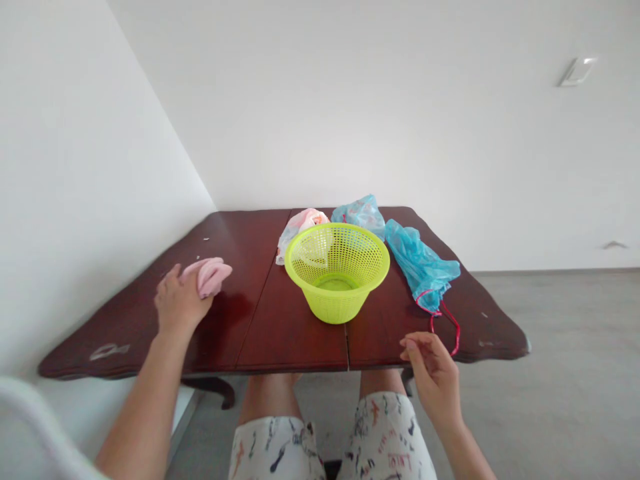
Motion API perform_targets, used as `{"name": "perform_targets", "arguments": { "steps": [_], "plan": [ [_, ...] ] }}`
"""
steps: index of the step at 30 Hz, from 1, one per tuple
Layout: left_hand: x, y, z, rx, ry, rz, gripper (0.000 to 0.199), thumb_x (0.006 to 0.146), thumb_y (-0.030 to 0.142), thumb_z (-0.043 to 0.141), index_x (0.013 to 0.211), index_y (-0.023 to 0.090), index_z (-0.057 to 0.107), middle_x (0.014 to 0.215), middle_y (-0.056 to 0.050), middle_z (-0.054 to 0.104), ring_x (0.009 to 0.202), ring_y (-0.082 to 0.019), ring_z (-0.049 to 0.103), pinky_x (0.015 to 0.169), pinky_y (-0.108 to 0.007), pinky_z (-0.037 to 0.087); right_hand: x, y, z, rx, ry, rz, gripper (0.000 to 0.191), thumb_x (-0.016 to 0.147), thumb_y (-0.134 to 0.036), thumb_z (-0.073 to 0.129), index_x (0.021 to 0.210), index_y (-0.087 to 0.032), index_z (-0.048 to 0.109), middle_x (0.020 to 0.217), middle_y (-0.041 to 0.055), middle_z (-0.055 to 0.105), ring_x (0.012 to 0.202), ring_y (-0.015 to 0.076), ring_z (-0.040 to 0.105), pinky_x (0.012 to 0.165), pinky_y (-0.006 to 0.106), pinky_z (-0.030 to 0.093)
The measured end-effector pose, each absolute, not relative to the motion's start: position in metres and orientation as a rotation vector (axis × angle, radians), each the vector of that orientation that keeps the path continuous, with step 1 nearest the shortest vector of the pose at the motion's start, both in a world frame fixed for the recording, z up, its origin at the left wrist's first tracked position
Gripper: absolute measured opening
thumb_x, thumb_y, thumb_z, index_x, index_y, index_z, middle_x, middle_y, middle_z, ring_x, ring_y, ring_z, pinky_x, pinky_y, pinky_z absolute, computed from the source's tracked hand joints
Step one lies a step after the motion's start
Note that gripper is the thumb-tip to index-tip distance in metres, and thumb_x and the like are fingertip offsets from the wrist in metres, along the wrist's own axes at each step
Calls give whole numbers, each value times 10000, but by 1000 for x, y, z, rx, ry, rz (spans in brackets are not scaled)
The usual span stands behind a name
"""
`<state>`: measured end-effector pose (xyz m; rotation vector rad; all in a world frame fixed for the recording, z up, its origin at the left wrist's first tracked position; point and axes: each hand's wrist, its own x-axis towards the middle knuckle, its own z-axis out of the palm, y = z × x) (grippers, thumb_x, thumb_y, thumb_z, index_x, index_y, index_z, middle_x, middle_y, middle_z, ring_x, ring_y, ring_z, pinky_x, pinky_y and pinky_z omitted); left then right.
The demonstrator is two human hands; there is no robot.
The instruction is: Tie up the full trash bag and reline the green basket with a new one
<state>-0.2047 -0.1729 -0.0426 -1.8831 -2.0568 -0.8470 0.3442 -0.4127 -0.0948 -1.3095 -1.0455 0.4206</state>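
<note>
My left hand [180, 303] is closed around a folded pink cloth [210, 275] over the left side of the table. Part of the cloth is hidden behind my fingers. At the front edge, my right hand [434, 370] hovers with thumb and forefinger drawn together, and I see nothing in it. Nearest to it are the red drawstring [456, 327] and the crumpled blue plastic bag [423, 263] the string belongs to. Between my hands stands a lime-green plastic basket [337, 310], upright; no cloth shows inside its perforated walls.
Behind the basket lie a pinkish-white plastic bag [293, 233] and another blue bag [360, 212] with something in it. The dark red wooden table [250, 240] has curved edges and seams. White walls meet behind it. My legs are under the front edge.
</note>
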Motion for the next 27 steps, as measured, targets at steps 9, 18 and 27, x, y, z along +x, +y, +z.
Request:
{"name": "perform_targets", "arguments": {
  "steps": [9, 18, 27],
  "plan": [
    [-185, -167, -85, -1902, -2008, -917, 944, 971, 326, 744, 1843, 175, 414, 2029, -258, 169, 1893, -530, 123, 1498, -782, 138, 457, -358, -75, -1597, -1446, -339, 301, 1084, -324, 674, 1325, -258, 841, 1574, 204, 749, 1491, 427, 711, 1322, 698, 520],
    [-194, -162, -83, -2334, -1703, -909, 398, 862, 252, 638, 1246, 215, 735, 1352, -147, 841, 1394, -412, 735, 1344, -564, 472, 511, -286, -144, -2101, -1606, -125, 596, 1098, -289, 589, 1661, -195, 762, 1901, 276, 468, 1766, 525, 446, 1369, 757, 442],
    [-192, -158, -83, -2327, -1699, -903, 155, 936, 268, 643, 1082, 238, 687, 1255, -131, 823, 1313, -371, 741, 1302, -522, 492, 495, -288, -153, -2082, -1558, -139, 606, 1133, -416, 553, 1663, -148, 677, 1552, 258, 764, 1380, 415, 719, 1239, 602, 532]
  ]
}}
